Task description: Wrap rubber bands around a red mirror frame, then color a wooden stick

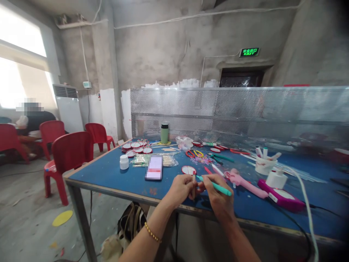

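Observation:
Near the front edge of the blue table [109, 182], my left hand [180, 191] pinches a flat wooden craft stick [193, 185] with a red upper end. My right hand [219, 198] is closed around a turquoise marker pen [218, 187], its tip pointing left at the stick's upper part. Whether the tip touches the stick I cannot tell. Just beyond my hands lies a round white disc with a red rim [188, 170]. A phone [154, 167] with a lit screen is to the left, and a pink glue gun [245, 183] to the right.
More red-rimmed discs [136, 145], a white jar [124, 162], bagged sticks [169, 159] and a green bottle [164, 134] stand or lie leftward. Scissors [199, 154], pliers [218, 158], a pen cup [264, 165] and a purple device [283, 196] are rightward. Perforated metal panels [174, 109] back the table.

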The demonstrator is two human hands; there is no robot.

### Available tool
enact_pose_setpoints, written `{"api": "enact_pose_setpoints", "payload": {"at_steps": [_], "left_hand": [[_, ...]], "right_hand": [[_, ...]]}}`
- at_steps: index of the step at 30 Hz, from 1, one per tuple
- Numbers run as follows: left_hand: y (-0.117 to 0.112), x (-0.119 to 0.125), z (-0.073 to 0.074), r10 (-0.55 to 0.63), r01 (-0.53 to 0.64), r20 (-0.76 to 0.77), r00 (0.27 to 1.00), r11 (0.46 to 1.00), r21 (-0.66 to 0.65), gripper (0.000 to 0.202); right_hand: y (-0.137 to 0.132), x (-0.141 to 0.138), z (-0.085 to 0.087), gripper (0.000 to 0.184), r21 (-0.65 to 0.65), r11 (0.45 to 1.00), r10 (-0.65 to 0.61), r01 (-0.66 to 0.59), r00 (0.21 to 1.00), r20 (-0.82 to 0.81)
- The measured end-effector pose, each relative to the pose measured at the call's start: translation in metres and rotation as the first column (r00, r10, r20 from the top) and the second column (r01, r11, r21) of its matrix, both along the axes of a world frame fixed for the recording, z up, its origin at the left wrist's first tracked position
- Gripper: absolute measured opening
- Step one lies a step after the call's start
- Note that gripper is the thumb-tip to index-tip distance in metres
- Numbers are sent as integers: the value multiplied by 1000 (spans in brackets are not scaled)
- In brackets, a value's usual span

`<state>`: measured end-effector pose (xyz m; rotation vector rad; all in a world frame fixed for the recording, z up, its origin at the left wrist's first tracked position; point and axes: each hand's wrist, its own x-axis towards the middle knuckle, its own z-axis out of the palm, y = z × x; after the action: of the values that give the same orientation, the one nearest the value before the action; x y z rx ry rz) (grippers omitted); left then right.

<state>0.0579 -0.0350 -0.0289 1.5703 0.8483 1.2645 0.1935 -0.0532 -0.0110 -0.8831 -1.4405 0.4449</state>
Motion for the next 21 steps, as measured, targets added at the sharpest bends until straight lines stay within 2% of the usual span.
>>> {"api": "enact_pose_setpoints", "payload": {"at_steps": [8, 16, 21], "left_hand": [[-5, 0, 6, 7, -7, 5, 1000, 1000, -6, 20], [1, 1, -1, -1, 1, 2, 1000, 1000, 2, 21], [-1, 1, 2, 16, -17, -10, 1000, 1000, -14, 23]], "right_hand": [[4, 4, -6, 24, -14, 999, -31, 31, 999, 13], [2, 3, -4, 23, -18, 998, -67, 67, 998, -18], [2, 4, -6, 24, 7, 996, -86, 86, 996, -2]]}}
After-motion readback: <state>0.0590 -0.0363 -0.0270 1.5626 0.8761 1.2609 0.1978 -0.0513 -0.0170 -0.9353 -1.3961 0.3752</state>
